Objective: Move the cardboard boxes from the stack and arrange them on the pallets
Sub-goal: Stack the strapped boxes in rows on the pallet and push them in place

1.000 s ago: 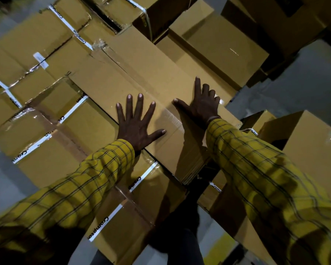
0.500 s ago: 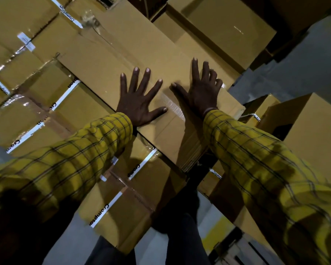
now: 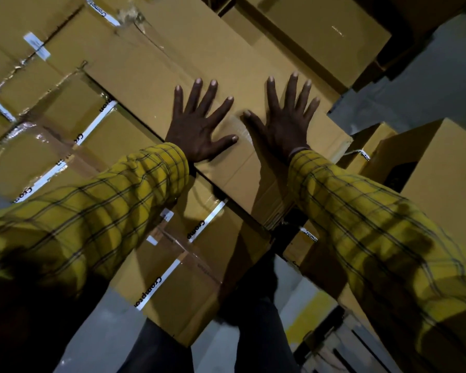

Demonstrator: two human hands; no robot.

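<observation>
Long box (image 3: 156,63), lying across the taped boxes (image 3: 51,146) of the stack, with left hand (image 3: 199,130) and right hand (image 3: 285,125) both pressing flat on its top, fingers spread, side by side.

floor (image 3: 404,84): grey concrete, showing at 2 o'clock and along the bottom edge
yellow line (image 3: 307,316): painted on the floor at 5 o'clock
pallet (image 3: 342,345): wooden slats at 5 o'clock, on the floor
taped boxes (image 3: 189,278): stacked, filling 7 to 11 o'clock
</observation>
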